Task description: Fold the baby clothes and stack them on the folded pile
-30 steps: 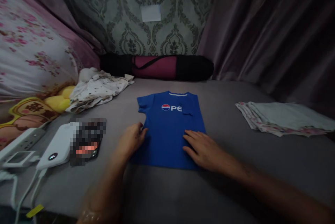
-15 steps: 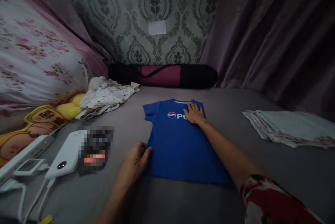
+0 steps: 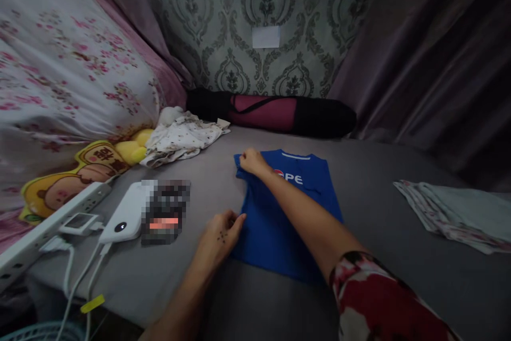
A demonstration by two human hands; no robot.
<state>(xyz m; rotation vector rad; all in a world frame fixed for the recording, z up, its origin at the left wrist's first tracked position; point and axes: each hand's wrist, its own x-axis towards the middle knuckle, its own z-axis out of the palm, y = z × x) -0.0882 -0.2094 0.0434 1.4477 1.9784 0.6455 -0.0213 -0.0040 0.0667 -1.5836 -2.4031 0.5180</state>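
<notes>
On the grey sheet, a blue shirt lay spread near the middle, its neckline toward the patterned wall and its hem toward the wearer of the camera. The right hand was closed in a narrow grip on the shirt's left-hand sleeve, as seen in the view; its forearm crossed the front and covered part of the round emblem, beside which the letters "PE" showed. The left hand was at the shirt's left-hand edge, fingers curled and thumb extended; whether it pinched the fabric could not be told.

To the left lay a white power bank with a cable at its near end, a blurred-out object just beside it, and a power strip. Beyond these were a yellow cushion and a crumpled spotted cloth. A black and maroon bag lay along the foot of the wall. At right, well apart from the shirt, rested a stack of folded cloths, near a dark curtain.
</notes>
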